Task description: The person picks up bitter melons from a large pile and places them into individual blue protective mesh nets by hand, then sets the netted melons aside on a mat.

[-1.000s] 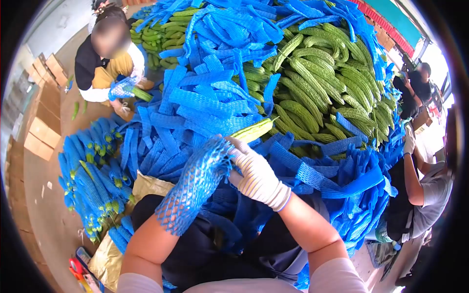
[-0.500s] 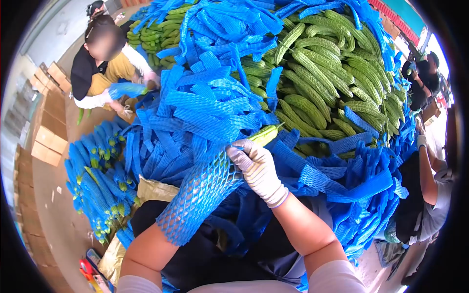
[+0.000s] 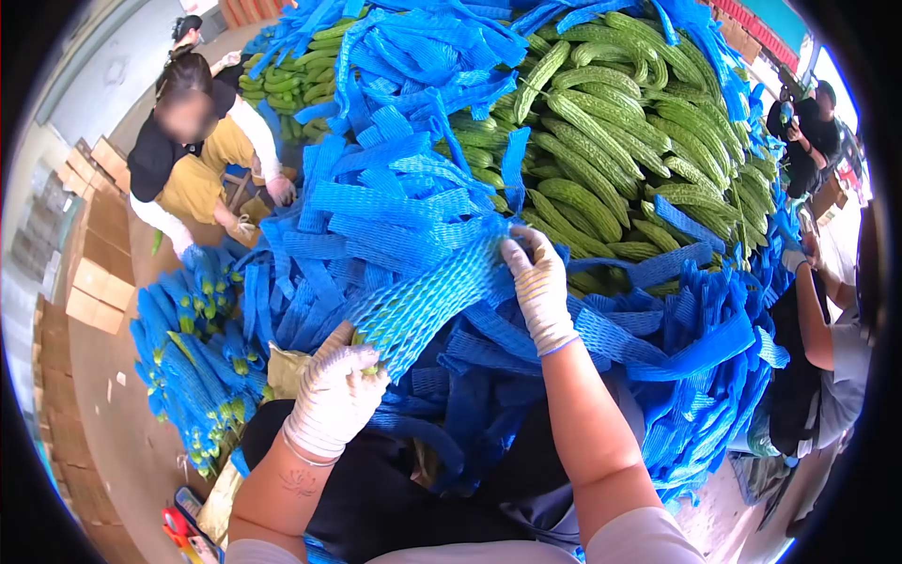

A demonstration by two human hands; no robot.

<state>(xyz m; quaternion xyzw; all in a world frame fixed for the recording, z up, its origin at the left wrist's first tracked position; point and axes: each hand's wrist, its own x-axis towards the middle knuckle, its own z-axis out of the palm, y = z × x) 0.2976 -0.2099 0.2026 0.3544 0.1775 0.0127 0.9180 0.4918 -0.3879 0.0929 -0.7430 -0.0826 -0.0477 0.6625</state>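
A bitter gourd lies inside a blue foam net sleeve, its green showing through the mesh at the lower end. My left hand, in a white glove, is closed around that lower end. At the upper end, my right hand, also gloved, grips the sleeve with thumb and fingers. The gourd's far tip is hidden under the net. Flat blue net sleeves are heaped just beyond both hands. Behind my right hand rises a large pile of bare bitter gourds.
Sleeved gourds are stacked at the left. A person sits beyond them, near cardboard boxes. More people work at the right, one gloved hand close to the net heap. Red-handled scissors lie at lower left.
The sleeve was around my left forearm; now it covers the gourd and my left hand is out of it. My right hand has moved right and up. The person at left has lowered a sleeved gourd.
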